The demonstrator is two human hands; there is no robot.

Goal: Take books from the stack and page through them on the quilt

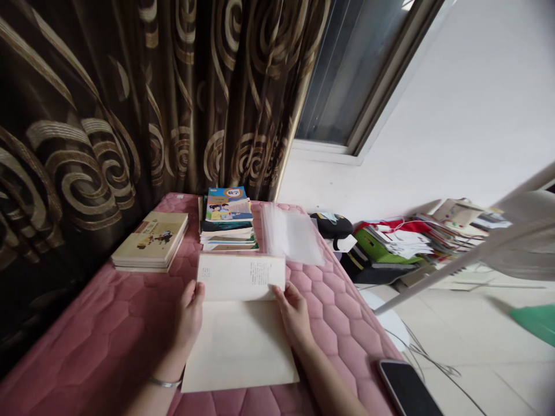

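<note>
An open book lies in front of me on the pink quilted mattress. Its far page carries small columns of print, while the near side is plain cream. At the far page's left edge, my left hand is closed with the thumb on the edge. My right hand pinches the opposite edge, thumb on top. Just beyond the book is a pile of books, topped by a blue textbook. Beside that pile rest translucent plastic sheets.
A stack of beige books sits on the mattress at left, near a dark patterned curtain. A phone lies at the front right edge. Past the mattress are a white fan, cables and piled papers.
</note>
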